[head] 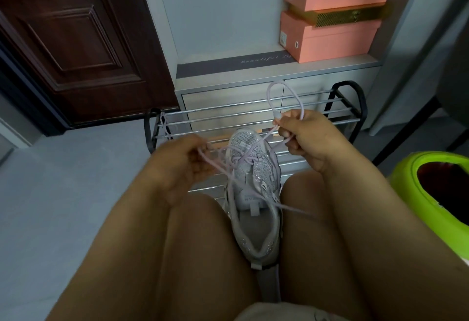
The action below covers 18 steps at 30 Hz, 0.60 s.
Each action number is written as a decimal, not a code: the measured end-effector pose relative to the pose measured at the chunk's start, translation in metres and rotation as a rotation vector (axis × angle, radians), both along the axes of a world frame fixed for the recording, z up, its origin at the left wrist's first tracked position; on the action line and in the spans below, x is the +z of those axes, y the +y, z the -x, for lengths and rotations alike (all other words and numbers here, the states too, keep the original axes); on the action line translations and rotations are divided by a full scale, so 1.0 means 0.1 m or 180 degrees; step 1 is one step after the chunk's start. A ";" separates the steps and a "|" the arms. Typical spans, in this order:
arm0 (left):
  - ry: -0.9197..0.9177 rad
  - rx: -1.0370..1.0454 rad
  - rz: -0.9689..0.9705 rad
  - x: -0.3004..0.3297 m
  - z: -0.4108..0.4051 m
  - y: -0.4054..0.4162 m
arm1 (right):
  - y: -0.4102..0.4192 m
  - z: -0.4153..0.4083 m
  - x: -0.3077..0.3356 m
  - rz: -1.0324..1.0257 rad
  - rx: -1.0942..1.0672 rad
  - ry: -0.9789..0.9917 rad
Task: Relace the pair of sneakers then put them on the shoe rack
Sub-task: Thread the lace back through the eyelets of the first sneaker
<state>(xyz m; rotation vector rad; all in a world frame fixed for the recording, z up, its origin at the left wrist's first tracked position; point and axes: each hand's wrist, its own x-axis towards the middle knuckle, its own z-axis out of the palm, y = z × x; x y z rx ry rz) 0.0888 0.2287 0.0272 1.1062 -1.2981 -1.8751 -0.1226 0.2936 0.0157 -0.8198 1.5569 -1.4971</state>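
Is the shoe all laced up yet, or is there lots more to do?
Partly done: the lace already crosses some eyelets on the sneaker held between the knees. In hand: the left hand and the right hand each grip a loose lace end. Left to do: finish this shoe, lace the other one, which is not in view, and set both on the shoe rack.

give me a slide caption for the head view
Both hands pull lace ends on a sneaker held between knees.
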 end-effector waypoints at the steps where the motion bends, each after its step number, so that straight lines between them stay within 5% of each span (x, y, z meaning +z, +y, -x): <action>1: 0.0111 0.0002 -0.0183 0.03 -0.09 -0.08 | 0.00 0.01 0.01 -0.0003 0.0020 -0.0068; 6: -0.0510 0.0237 -0.0247 -0.01 -0.37 -0.43 | 0.02 0.01 0.06 -0.0053 0.0219 -0.0376; 10: -0.2576 0.0370 0.1259 -0.02 -0.35 -0.49 | 0.04 -0.02 0.13 0.0101 0.0469 -0.0620; 11: -0.2678 0.0367 0.1735 0.00 -0.30 -0.43 | 0.04 -0.03 0.16 0.0129 0.0481 -0.0692; 13: -0.2267 0.0045 0.2358 0.09 -0.16 -0.22 | 0.02 -0.05 0.22 0.0237 0.0578 -0.0974; 18: -0.1299 -0.1341 0.2295 0.02 0.30 0.16 | -0.05 -0.14 0.28 0.0470 0.0814 -0.1308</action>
